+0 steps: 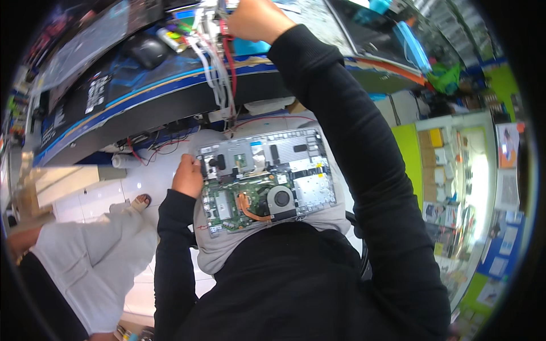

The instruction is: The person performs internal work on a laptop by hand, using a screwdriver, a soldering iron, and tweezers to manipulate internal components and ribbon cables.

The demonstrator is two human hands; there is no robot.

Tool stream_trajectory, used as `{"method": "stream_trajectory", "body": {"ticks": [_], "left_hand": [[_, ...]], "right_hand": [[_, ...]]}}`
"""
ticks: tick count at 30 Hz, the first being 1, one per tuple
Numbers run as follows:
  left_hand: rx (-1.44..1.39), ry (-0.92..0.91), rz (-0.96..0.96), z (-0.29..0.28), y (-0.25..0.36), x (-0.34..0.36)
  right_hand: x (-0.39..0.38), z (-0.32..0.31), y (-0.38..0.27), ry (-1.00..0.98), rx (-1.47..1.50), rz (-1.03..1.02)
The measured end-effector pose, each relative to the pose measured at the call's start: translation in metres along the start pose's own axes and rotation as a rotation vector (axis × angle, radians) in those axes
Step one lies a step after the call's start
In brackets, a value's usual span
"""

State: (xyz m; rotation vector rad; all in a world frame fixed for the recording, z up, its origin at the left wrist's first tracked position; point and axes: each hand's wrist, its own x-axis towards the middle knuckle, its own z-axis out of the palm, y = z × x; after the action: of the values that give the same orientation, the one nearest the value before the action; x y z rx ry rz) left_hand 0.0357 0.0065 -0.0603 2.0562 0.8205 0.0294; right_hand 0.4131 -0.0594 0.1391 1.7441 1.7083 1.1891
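Observation:
An opened laptop base [310, 190] lies across my lap, its inside facing up. It shows a green circuit board [250, 190], a round black fan [281, 197] and a copper heat pipe [245, 207]. My left hand [189, 177] is closed on its left edge. Far from it, my right hand [256, 23] reaches up over the workbench, beside red and white cables [213, 62] that hang over the bench edge. The fingers of that hand are mostly hidden at the upper edge, so whatever they hold cannot be made out.
On the workbench [187, 67] lie a black computer mouse [145, 51] and a marker-like tube [170, 40]. A blue face mask [412, 45] hangs at the right. Another person's leg in grey trousers [96, 256] is at my left. Shelves with boxes [441, 156] stand at the right.

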Motion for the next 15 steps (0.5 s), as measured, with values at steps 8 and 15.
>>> {"method": "stream_trajectory", "body": {"ticks": [8, 15], "left_hand": [[0.514, 0.471, 0.513, 0.000, 0.057, -0.026], [0.190, -0.263, 0.900, 0.101, 0.168, -0.065]], "right_hand": [[-0.089, -0.134, 0.060, 0.006, 1.440, 0.818], [-0.304, -0.155, -0.024, -0.359, 1.783, 1.219]]}}
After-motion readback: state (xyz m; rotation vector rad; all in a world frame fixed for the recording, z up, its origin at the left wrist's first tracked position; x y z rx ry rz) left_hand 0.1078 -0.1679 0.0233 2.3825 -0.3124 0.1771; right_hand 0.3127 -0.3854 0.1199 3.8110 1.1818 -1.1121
